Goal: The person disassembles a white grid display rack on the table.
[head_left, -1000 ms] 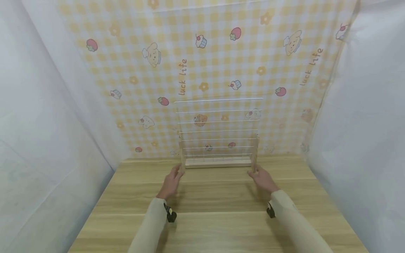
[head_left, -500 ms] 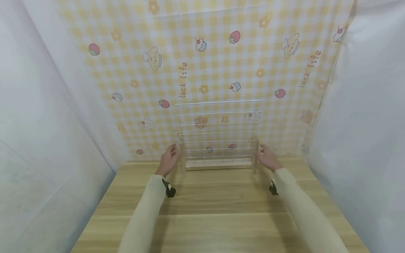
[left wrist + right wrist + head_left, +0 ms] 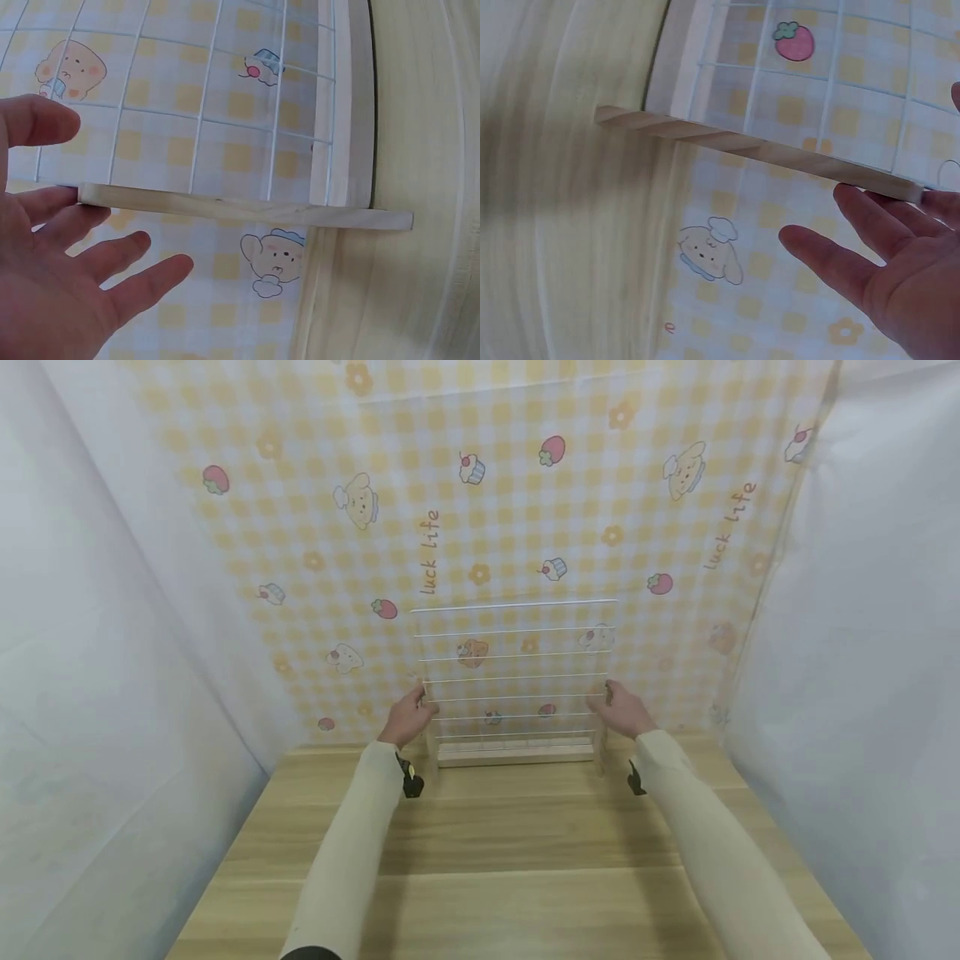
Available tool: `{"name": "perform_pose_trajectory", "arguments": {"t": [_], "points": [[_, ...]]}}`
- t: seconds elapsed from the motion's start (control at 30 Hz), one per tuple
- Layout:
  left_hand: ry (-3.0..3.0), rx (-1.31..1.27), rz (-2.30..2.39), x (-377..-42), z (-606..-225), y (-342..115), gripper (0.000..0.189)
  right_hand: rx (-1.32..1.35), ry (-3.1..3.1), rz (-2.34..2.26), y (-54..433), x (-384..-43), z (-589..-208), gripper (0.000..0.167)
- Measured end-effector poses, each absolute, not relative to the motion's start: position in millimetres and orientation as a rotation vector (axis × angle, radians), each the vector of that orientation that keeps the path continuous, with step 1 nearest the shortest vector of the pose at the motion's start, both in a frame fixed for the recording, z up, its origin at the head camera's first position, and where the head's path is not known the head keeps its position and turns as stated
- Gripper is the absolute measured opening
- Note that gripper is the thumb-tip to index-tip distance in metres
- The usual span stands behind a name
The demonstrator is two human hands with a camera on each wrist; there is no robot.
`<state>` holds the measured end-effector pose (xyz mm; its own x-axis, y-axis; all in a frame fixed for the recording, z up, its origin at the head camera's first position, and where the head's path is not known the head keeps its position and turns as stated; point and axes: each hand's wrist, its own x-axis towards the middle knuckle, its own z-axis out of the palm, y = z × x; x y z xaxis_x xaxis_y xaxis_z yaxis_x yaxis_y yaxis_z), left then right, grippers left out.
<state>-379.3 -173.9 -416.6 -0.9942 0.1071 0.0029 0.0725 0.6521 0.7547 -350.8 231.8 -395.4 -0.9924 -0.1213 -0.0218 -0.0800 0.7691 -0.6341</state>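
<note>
An upright white wire grid rack (image 3: 517, 606) stands at the back of the table on a pale wooden base (image 3: 517, 756). My left hand (image 3: 407, 717) is at its left wooden side piece (image 3: 225, 208). In the left wrist view, the fingers are spread along the outer side, fingertips right at the upper end, and the thumb stands apart over the grid. At the other side, my right hand (image 3: 628, 712) has fairly straight fingers against the right wooden side piece (image 3: 735, 144). Its thumb is mostly cut off in the right wrist view.
A yellow checked cloth (image 3: 480, 510) with cartoon prints hangs right behind the rack. White sheets (image 3: 862, 652) close off both sides. The wood-grain table (image 3: 517, 827) stretches forward beneath the sleeved arms.
Both hands have moved up from the lower ends of the side pieces to their upper ends, loosening their grip on the way. The rack stays in place; the head view shifts slightly.
</note>
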Motion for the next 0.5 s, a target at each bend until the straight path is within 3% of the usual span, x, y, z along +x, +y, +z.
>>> {"name": "perform_pose_trajectory", "arguments": {"t": [0.17, 0.5], "points": [[2.856, 0.137, 1.34, -376, -421, -177, 0.061, -0.171, 2.958, -0.976, 234, -357, -411, 0.082], [2.918, 0.131, 1.509, -343, -438, -196, 0.029, -0.271, 3.06, -1.066, 237, -356, -433, 0.067]]}}
